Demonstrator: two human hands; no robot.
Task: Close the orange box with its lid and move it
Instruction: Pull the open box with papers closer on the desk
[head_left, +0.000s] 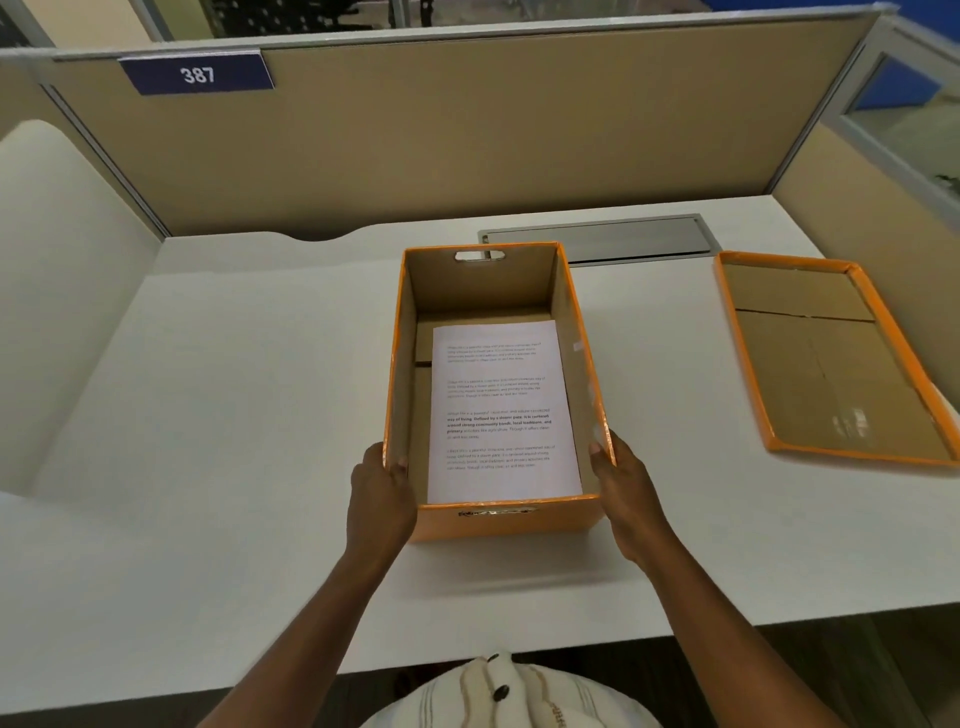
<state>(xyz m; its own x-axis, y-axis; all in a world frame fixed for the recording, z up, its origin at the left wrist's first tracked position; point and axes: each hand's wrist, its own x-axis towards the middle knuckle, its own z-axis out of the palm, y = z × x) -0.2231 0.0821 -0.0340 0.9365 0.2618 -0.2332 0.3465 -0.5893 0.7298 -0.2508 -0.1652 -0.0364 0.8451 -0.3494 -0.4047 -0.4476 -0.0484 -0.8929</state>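
Observation:
The orange box (506, 522) stands open in the middle of the white desk, with a printed white sheet (501, 410) lying flat on its cardboard bottom. My left hand (382, 501) grips the box's near left corner, thumb hooked over the rim. My right hand (626, 493) presses against the near right corner, thumb at the rim. The orange lid (831, 358) lies upside down on the desk to the right of the box, cardboard inside facing up, apart from both hands.
A grey metal cable cover (595, 239) is set into the desk (234, 415) just behind the box. Beige partition walls (467, 135) close off the back and right side. A blue sign reading 387 (197, 74) hangs on the back partition.

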